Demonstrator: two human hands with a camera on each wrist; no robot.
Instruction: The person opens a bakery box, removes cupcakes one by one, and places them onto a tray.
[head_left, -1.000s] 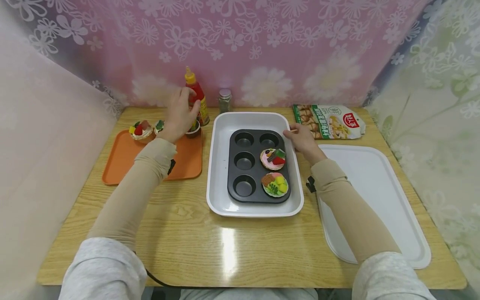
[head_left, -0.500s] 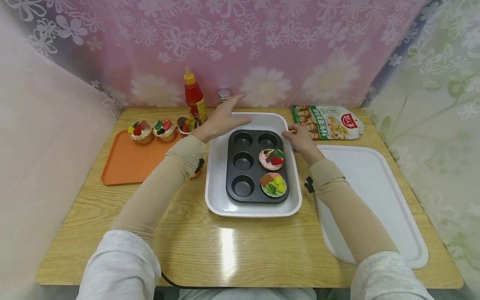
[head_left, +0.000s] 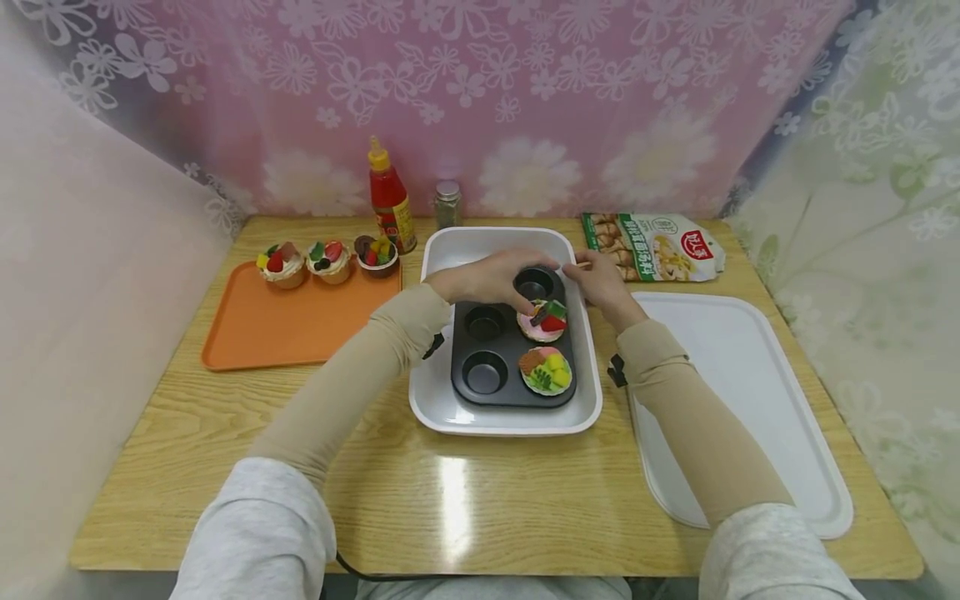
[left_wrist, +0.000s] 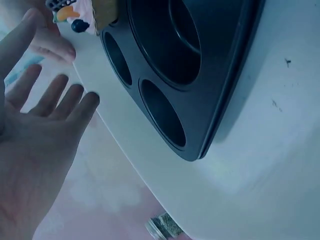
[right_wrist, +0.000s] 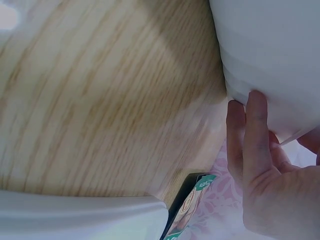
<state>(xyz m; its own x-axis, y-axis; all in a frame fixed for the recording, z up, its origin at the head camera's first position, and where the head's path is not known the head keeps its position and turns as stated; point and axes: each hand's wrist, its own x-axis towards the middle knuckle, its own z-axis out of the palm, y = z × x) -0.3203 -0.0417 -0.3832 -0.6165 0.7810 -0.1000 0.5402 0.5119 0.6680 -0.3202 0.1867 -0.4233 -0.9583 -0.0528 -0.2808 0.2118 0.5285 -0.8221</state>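
My left hand (head_left: pixel 491 277) is over the black muffin tin (head_left: pixel 501 350), its thumb tip right by the pink-creamed cupcake (head_left: pixel 542 325). In the left wrist view its fingers (left_wrist: pixel 60 102) are spread loosely with nothing between them. A second cupcake (head_left: pixel 547 371), topped with yellow and green pieces, sits in the front right cup. The tin lies inside a deep white tray (head_left: pixel 431 392). My right hand (head_left: pixel 602 285) grips the tray's right rim; in the right wrist view its fingertips (right_wrist: pixel 256 97) press the outer wall.
To the left, an orange tray (head_left: pixel 262 337) bears three topped cupcakes (head_left: pixel 330 262) along its back. Behind stand a red sauce bottle (head_left: pixel 390 200) and a small spice jar (head_left: pixel 447 204). A food packet (head_left: pixel 656 247) lies back right, behind a flat white tray (head_left: pixel 742 400).
My left hand has left the back of the orange tray and moved right, then down over the muffin tin. The right hand keeps its grip on the white tray's rim.
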